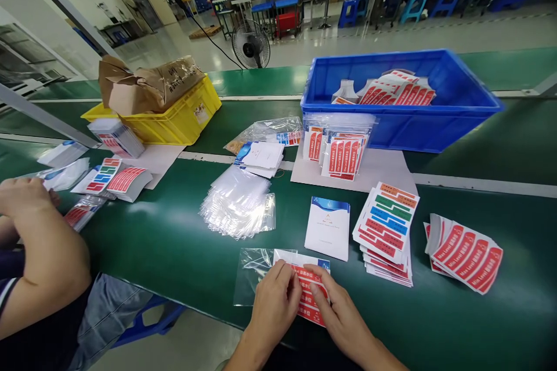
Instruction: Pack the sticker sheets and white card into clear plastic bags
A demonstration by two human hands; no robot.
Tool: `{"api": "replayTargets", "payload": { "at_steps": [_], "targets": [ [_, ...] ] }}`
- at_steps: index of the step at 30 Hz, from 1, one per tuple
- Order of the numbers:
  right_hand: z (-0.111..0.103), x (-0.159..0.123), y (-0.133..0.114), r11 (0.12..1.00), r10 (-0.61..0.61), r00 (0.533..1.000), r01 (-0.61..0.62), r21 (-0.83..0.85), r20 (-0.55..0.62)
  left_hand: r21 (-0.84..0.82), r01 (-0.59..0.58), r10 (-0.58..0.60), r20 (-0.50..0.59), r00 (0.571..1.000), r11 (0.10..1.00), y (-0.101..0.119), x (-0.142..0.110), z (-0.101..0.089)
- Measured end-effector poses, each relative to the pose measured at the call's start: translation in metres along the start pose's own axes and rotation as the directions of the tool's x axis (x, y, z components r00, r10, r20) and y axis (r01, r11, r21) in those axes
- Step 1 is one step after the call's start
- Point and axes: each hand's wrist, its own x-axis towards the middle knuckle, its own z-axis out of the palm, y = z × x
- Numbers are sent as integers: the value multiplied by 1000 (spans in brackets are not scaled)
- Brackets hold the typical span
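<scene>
My left hand (pixel 275 301) and my right hand (pixel 337 307) both pinch a red label sheet (pixel 308 287) at the near edge of the green belt. The sheet's left end sits at the mouth of a clear plastic bag (pixel 250 275) that lies flat on the belt under my left hand. A white card (pixel 328 227) lies just beyond. To its right is a stack of multicoloured label sheets (pixel 386 226), and further right a fanned pile of red label sheets (pixel 467 255).
A pile of clear bags (pixel 238 203) lies mid-belt. Filled bags (pixel 342 153) lean on a blue bin (pixel 456 110) holding more. A yellow bin (pixel 174 119) with brown paper sits back left. A co-worker's arm (pixel 39 243) works at the left with their own label stacks.
</scene>
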Motion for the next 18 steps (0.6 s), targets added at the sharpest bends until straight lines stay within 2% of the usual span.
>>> {"api": "replayTargets", "payload": {
  "at_steps": [4,7,9,10,12,14,15,18],
  "targets": [
    [-16,2,-18,997,76,996,-75,-33,36,-163,27,-27,1,1000,986,4,3,-13],
    [-16,6,-28,978,62,991,-35,-205,122,-257,-70,82,37,996,964,10,3,-15],
    [-15,9,-32,962,-21,988,61,-265,153,-341,-106,115,8,993,934,14,4,-16],
    [-15,9,-33,961,-86,988,117,-250,132,-391,-98,95,-26,995,915,15,5,-17],
    [-18,9,-33,964,-206,979,202,-171,-6,-503,-39,-11,-97,995,863,16,7,-25],
    [-23,6,-31,949,-301,943,282,-141,-144,-615,13,-134,-150,980,788,19,11,-36],
    [-24,4,-30,932,-348,922,321,-169,-172,-664,16,-178,-177,968,748,21,12,-41],
    [-22,0,-28,811,-519,849,454,-369,-97,-777,-38,-231,-233,945,628,34,15,-52]
  ]
}}
